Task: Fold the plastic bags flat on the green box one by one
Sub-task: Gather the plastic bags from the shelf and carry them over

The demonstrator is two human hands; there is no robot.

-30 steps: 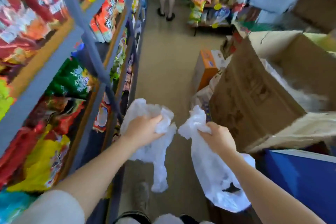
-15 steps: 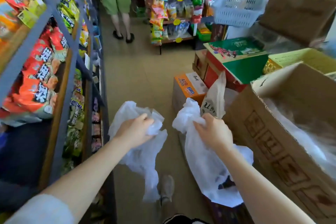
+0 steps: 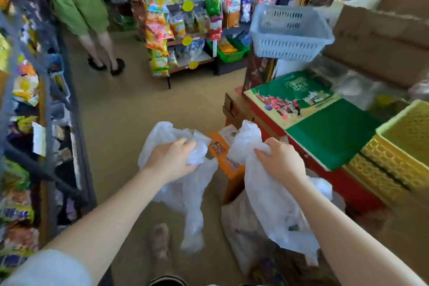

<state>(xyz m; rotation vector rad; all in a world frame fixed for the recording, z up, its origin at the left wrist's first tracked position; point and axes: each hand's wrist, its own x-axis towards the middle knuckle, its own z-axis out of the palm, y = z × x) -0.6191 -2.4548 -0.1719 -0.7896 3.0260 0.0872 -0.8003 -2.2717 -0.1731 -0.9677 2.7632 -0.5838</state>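
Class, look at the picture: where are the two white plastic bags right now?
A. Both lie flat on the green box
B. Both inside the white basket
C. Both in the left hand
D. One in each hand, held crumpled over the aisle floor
D: the left hand grips one white plastic bag and the right hand grips the other bag; the green box has no bag on it.

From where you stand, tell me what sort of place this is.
Most likely a small grocery or snack shop: shelves packed with snack packets line the aisle, cardboard boxes are stacked on the right, and another person stands further down.
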